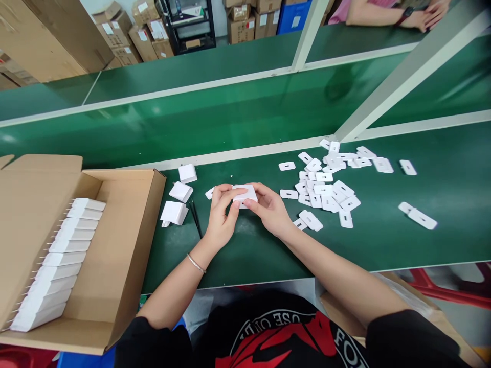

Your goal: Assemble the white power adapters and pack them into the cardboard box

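Note:
A white charger (pixel 246 193) is held above the green table between my two hands. My left hand (pixel 224 209) grips its left side, fingers over the top and thumb at the near edge. From the right, my right hand (pixel 268 207) closes on it with thumb and fingers. Just left of my hands lie black tweezers (pixel 195 219) and three white chargers, the nearest one (pixel 174 212) with its prongs showing. A small white cover plate (pixel 209 192) peeks out behind my left hand. To the right spreads a loose pile of white slotted cover plates (pixel 324 189).
On the left, an open cardboard box (pixel 130 255) holds a row of white chargers (pixel 57 266), prongs outward. A pale metal frame (pixel 402 71) rises behind the pile. Across the divider, another person's hands (pixel 424 18) rest on the far bench.

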Tool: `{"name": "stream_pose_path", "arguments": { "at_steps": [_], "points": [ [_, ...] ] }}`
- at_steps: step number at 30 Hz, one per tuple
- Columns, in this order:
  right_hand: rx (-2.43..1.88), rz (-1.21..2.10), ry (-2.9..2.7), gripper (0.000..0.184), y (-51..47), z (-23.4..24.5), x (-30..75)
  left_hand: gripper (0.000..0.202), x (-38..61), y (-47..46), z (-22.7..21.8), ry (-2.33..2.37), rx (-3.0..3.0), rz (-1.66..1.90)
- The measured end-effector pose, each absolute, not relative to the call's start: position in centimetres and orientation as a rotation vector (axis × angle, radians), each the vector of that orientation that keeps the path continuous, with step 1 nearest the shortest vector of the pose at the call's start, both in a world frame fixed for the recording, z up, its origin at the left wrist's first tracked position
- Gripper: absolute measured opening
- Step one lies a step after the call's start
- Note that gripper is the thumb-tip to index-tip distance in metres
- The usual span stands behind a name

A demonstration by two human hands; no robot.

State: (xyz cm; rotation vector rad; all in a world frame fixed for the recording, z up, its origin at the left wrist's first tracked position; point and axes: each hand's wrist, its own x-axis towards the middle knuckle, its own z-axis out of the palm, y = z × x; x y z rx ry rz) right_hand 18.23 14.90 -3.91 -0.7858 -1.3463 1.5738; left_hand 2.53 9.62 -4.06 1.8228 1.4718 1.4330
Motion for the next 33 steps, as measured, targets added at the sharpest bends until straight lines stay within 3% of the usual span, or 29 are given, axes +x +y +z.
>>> {"name": "stream_pose_path", "arguments": {
  "at_steps": [19, 25, 33],
  "points": [
    [-0.781, 1.549, -1.417, 0.048, 14.63, -3.61, 18.08, 0.044, 2.10, 10.07, -4.17, 1.484, 1.796, 1.476],
    [-0.826, 1.615, -1.406, 0.049, 14.52, -4.00, 17.75, 0.064, 1.63, 10.32, -4.66, 1.432, 1.738, 1.428],
    [-0.802, 1.601, -1.420, 0.051, 14.63, -4.55, 17.93, 0.040, 1.78, 10.15, -4.31, 1.483, 1.826, 1.426]
  ]
}}
